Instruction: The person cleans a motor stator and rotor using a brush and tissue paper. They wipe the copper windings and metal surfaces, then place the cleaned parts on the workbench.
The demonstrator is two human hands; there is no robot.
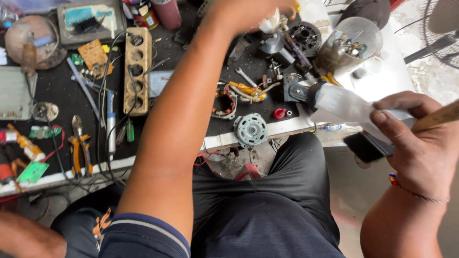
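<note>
Head view, looking down on a cluttered black worktop (62, 91). Landmark: the round grey motor plate (250, 129) at the worktop's front edge.

Right hand (420, 143), right of the plate and clear of the worktop: fingers curled and pressed around a wooden handle (437, 117) and a flat black part (368, 146), with a crumpled white sheet (349, 105) touching the fingertips.

Left hand (248, 12), far above the plate at the picture's top edge: mostly out of view; it sits at a whitish object (270, 23), and whether its fingers are spread or closed cannot be told.

Containers: a clear jar (351, 43), up and right of the plate, holds small metal pieces; details too small to tell. A wooden block with round sockets (136, 71), well left of the plate, has its holes mostly bare. A grey tray (91, 21), far up-left, holds a black brush.

Orange-handled pliers (79, 145) lie far left of the plate; a wound stator (224, 105) lies just up-left of it.
</note>
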